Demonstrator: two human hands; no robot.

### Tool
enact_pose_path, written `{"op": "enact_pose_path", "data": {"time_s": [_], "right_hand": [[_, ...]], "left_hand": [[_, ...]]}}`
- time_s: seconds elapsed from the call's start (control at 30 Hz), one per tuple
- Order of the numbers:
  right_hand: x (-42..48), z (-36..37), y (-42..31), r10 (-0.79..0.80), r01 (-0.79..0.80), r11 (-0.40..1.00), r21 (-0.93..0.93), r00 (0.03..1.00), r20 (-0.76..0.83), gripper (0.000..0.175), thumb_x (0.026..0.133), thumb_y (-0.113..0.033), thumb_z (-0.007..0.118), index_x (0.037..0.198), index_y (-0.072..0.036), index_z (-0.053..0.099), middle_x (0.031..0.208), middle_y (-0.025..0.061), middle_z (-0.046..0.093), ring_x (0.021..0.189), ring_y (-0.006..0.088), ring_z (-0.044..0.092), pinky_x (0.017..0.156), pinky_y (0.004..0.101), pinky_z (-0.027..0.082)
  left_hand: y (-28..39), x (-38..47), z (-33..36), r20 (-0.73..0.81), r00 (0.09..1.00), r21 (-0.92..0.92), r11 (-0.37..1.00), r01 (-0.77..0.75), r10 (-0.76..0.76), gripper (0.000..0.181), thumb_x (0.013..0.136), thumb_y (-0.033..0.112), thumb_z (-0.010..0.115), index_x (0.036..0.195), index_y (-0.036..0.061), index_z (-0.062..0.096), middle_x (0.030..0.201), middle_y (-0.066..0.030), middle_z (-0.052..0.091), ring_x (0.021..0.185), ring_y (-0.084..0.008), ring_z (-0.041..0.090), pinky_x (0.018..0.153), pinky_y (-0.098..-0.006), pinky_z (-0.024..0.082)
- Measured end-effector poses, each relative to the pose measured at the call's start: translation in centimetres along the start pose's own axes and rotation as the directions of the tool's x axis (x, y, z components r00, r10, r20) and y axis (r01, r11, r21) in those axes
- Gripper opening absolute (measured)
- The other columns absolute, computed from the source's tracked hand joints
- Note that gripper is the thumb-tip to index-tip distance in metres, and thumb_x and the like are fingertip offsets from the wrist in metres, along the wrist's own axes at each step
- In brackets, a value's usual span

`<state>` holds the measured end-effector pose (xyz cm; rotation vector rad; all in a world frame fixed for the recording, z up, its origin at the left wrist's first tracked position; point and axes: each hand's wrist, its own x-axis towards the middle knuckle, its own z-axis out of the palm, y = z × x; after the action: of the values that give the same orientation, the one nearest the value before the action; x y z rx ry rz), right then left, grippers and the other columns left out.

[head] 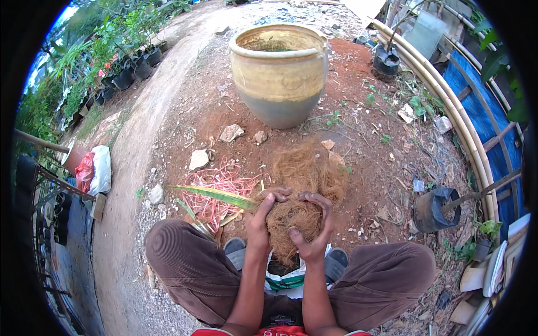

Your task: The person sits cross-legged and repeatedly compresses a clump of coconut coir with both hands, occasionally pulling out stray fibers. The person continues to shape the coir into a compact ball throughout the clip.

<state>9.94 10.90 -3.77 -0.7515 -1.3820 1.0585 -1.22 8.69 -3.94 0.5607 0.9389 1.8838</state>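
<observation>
Between my hands is a rounded bundle of brown coconut fibre (pixel 292 227). My left hand (pixel 261 218) cups its left side, and my right hand (pixel 315 224) curls around its right side with the thumb across the front. A long green leaf with yellow edges (pixel 216 195) points out to the left from beside my left hand; how it is held is hidden. Below the bundle, between my feet, lies an open white and green plastic sack (pixel 286 282) with dark material inside. More loose coconut fibre (pixel 304 166) lies on the soil just beyond my hands.
A large glazed clay pot (pixel 279 80) stands ahead. Tangled pink plastic string (pixel 222 185) and stones (pixel 199 159) lie to the left. At the right are a black planter bag (pixel 437 210) and bamboo poles (pixel 454 101). Potted plants (pixel 124 77) line the path at the upper left.
</observation>
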Motion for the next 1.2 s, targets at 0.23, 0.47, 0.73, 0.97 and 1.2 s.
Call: {"op": "enact_pose_path", "data": {"time_s": [0.23, 0.47, 0.73, 0.97, 1.2], "right_hand": [[0.9, -1.5, 0.2, -0.150, 0.171, 0.973, -0.153, 0.979, 0.141, 0.043, 0.070, -0.028, 0.075, 0.103, -0.001, 0.068, 0.113, 0.0172, 0.064, 0.112, 0.0315, 0.060, 0.098, 0.0423, 0.045], [-0.4, -0.4, 1.5, 0.355, -0.288, 0.832, 0.475, 0.933, -0.057, 0.036, 0.083, -0.019, 0.068, 0.112, 0.001, 0.062, 0.119, 0.0167, 0.064, 0.118, 0.0290, 0.058, 0.102, 0.0433, 0.044], [0.0, -0.4, 0.7, -0.011, -0.006, 0.988, 0.157, 0.995, 0.104, 0.047, 0.090, -0.017, 0.065, 0.132, 0.001, 0.051, 0.129, 0.0164, 0.058, 0.123, 0.0249, 0.055, 0.103, 0.0388, 0.044], [-0.2, -0.8, 1.1, 0.419, -0.390, 0.692, 0.608, 0.902, 0.102, 0.054, 0.089, -0.015, 0.063, 0.139, -0.003, 0.045, 0.137, 0.0131, 0.051, 0.123, 0.0240, 0.054, 0.104, 0.0379, 0.044], [0.2, -0.5, 0.9, 0.362, -0.388, 0.731, 0.561, 0.918, 0.162, 0.096, 0.086, -0.064, 0.062, 0.155, -0.009, 0.023, 0.153, 0.0166, 0.030, 0.143, 0.0283, 0.033, 0.117, 0.0461, 0.031]], "left_hand": [[-0.3, -0.2, 0.5, -0.049, 0.999, 0.049, 0.999, 0.018, -0.016, 0.024, 0.095, 0.012, 0.051, 0.098, -0.0056, 0.066, 0.115, -0.0211, 0.067, 0.113, -0.0283, 0.061, 0.102, -0.0409, 0.044], [0.0, 0.0, 0.2, 0.182, 0.971, 0.142, 0.974, -0.179, 0.152, 0.024, 0.091, 0.013, 0.058, 0.105, -0.0047, 0.067, 0.119, -0.0230, 0.067, 0.119, -0.0299, 0.059, 0.107, -0.0432, 0.041], [0.5, -0.7, 1.0, -0.299, 0.946, -0.117, 0.988, 0.097, -0.128, 0.019, 0.089, 0.011, 0.067, 0.102, -0.0026, 0.064, 0.099, -0.0144, 0.068, 0.088, -0.0212, 0.068, 0.075, -0.0317, 0.056], [0.1, 0.0, 0.1, 0.113, 0.987, 0.073, 0.990, -0.123, 0.115, 0.023, 0.090, 0.014, 0.062, 0.102, -0.0043, 0.067, 0.116, -0.0205, 0.068, 0.110, -0.0289, 0.063, 0.102, -0.0419, 0.045], [-0.6, 0.4, -1.1, -0.232, 0.959, -0.256, 0.962, 0.099, -0.161, 0.024, 0.093, 0.019, 0.064, 0.100, -0.0040, 0.066, 0.096, -0.0155, 0.070, 0.084, -0.0227, 0.070, 0.073, -0.0351, 0.059]]}}
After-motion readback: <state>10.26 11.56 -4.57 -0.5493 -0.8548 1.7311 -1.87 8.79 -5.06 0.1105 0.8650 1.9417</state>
